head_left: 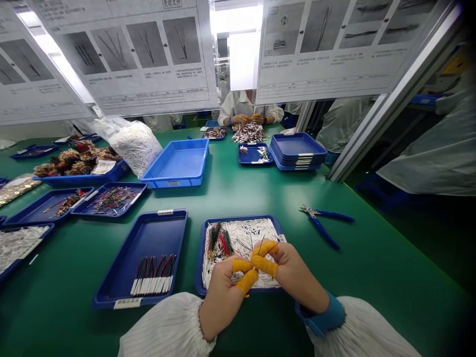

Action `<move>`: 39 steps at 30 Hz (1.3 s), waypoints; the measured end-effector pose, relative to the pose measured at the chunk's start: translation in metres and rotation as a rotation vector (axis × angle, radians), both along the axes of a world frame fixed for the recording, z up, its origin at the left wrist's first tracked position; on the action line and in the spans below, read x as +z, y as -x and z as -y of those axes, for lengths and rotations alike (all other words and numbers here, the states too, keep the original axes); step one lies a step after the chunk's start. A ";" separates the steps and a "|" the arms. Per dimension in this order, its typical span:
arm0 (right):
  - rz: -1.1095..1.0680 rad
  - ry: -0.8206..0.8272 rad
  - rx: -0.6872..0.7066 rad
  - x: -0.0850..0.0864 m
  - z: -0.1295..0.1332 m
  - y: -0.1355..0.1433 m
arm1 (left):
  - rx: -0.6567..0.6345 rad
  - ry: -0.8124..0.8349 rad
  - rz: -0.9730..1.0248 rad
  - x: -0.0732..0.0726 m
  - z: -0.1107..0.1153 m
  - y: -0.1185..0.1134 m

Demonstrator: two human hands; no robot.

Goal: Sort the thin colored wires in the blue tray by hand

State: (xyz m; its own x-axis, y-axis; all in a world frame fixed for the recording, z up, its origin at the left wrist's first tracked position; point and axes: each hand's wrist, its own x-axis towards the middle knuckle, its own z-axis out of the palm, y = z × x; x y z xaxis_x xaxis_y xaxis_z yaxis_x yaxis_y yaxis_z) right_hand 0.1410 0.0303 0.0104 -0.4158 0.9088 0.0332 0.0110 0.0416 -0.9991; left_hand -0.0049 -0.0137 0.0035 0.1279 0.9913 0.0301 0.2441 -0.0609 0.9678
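Yellow finger covers are on the thumb and forefinger of both my hands, which meet over the near part of a blue tray [200, 267] of white tubes [256, 228]. My right hand [288, 267] pinches thin wires [262, 244], whose dark and reddish ends stick up past the fingers. Touching it, my left hand [230, 285] is closed at the fingertips; what lies between them is too small to make out. A bundle of red, green and black wires [219, 240] rests on the tubes. To the left, a tray [148, 233] holds a row of wires with white sleeves [152, 282].
Blue-handled cutters [322, 223] lie open at the right. Behind are an open blue bin [174, 163], stacked trays [297, 151] and a bag of white pieces [130, 141]. More part trays [111, 201] stand left. A co-worker [249, 109] sits opposite, below hanging instruction sheets [141, 54].
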 end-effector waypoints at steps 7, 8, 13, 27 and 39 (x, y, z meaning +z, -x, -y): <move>-0.009 0.058 0.006 0.000 -0.001 -0.002 | -0.013 -0.029 -0.035 0.004 -0.001 0.000; -0.025 0.061 0.015 0.001 -0.001 -0.002 | -0.018 -0.034 -0.045 0.004 0.000 0.000; -0.035 0.080 0.130 0.004 -0.001 -0.002 | -0.038 -0.078 -0.072 0.004 0.000 -0.001; 0.130 -0.093 0.051 0.002 -0.001 -0.005 | 0.065 -0.066 -0.088 0.001 -0.001 0.001; 0.104 -0.154 0.076 0.005 0.004 0.000 | -0.026 -0.049 0.034 0.005 0.003 0.002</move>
